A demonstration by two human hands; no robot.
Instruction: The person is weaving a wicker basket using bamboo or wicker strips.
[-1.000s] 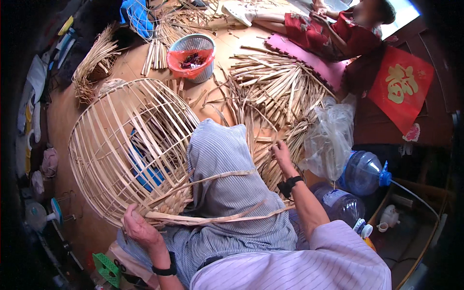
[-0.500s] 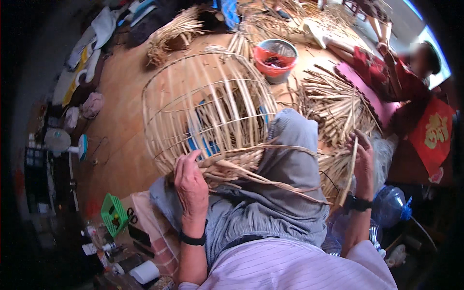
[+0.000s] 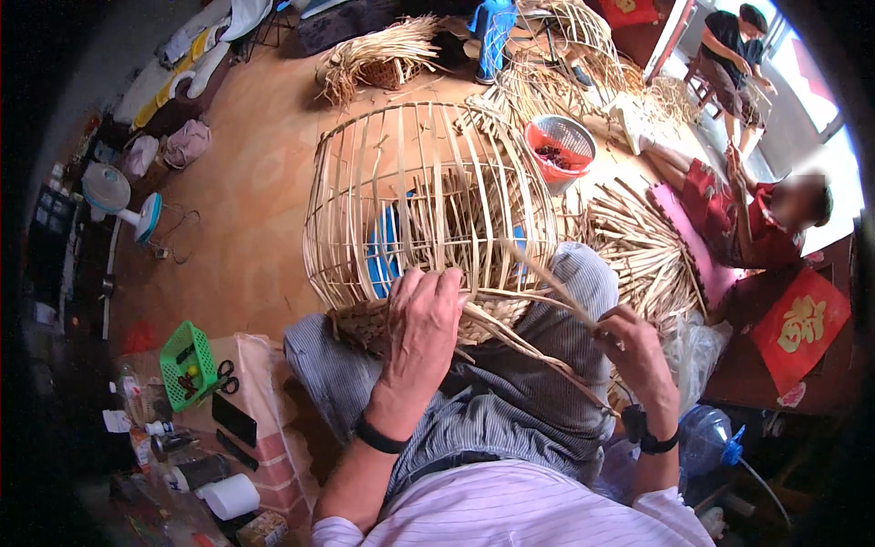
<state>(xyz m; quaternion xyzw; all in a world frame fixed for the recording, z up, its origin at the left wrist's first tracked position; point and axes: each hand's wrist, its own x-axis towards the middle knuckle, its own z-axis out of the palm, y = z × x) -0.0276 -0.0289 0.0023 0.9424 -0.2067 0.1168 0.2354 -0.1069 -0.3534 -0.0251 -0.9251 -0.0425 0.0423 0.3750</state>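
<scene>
A large openwork basket [image 3: 431,173] of pale stems stands before my knees, its lower part densely woven. My left hand [image 3: 424,319] is closed over the near edge of its weave, the fingertips partly hidden. In my right hand [image 3: 638,356], a flat dried stalk [image 3: 561,292] is pinched between thumb and fingers. It points up and left toward the basket's near side. A twisted bunch of stems [image 3: 529,351] trails from the weave across my lap, below the stalk. Blue pieces [image 3: 383,246] show through the basket's bars.
A spread pile of dried stalks [image 3: 643,246] lies right of my knee, near a bucket with a red lining [image 3: 558,153]. At left are a green plastic basket [image 3: 189,365] and scissors [image 3: 228,376]. A person in red [image 3: 729,205] sits at the right.
My right hand has moved left with the stalk, bringing its tip to the basket. My left hand has shifted right along the edge. The view has tilted up, showing another person at far right.
</scene>
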